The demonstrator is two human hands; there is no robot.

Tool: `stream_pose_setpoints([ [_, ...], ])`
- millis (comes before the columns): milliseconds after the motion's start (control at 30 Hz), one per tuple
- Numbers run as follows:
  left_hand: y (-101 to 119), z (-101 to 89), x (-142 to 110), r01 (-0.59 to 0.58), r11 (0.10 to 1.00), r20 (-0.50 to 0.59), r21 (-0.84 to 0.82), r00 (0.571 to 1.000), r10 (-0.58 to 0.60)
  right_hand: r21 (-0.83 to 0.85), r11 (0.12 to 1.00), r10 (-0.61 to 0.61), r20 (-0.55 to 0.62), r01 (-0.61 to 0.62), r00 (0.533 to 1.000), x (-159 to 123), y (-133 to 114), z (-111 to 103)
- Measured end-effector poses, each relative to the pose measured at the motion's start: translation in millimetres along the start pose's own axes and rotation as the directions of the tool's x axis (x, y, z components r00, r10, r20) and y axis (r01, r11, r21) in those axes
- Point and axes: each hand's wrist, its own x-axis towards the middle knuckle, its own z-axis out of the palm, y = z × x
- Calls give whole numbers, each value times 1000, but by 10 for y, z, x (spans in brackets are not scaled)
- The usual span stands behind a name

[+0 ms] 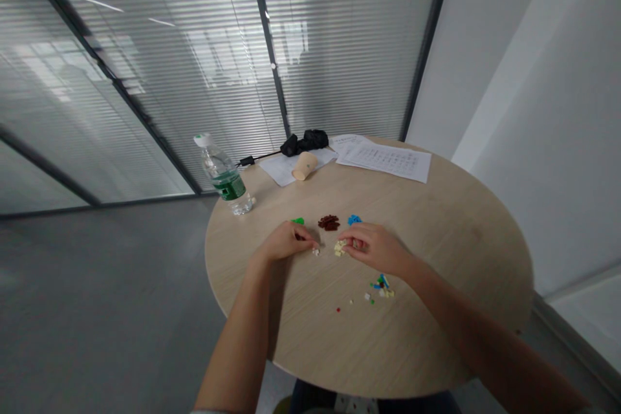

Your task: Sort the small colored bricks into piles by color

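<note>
My left hand (290, 240) is closed in a pinch beside a small group of white toy bricks (316, 251); what lies between its fingertips is too small to make out. My right hand (376, 248) has its fingers pinched together at the right side of a cream brick pile (339, 248). Whether a brick is between those fingers cannot be seen. Just beyond the hands lie piles of green bricks (297, 221), partly covered by my left hand, dark brown bricks (328, 222) and blue bricks (354, 219).
Mixed bricks (383, 286) lie nearer me, with a red piece (338, 310) to their left. A water bottle (227, 180) stands at the round table's (466, 233) left edge. Toward the back are a tipped paper cup (304, 167), printed sheets (388, 160) and a black bundle (310, 141) with a cable.
</note>
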Motion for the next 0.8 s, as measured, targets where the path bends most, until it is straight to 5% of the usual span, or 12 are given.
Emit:
stream_pose_setpoints([
  [300, 76, -11, 11, -43, 990, -186, 136, 980, 68, 14, 1000, -25, -34, 26, 999, 1, 5, 11],
  [800, 48, 70, 48, 14, 999, -17, 51, 1000, -13, 7, 1000, -3, 33, 2, 999, -3, 21, 40],
])
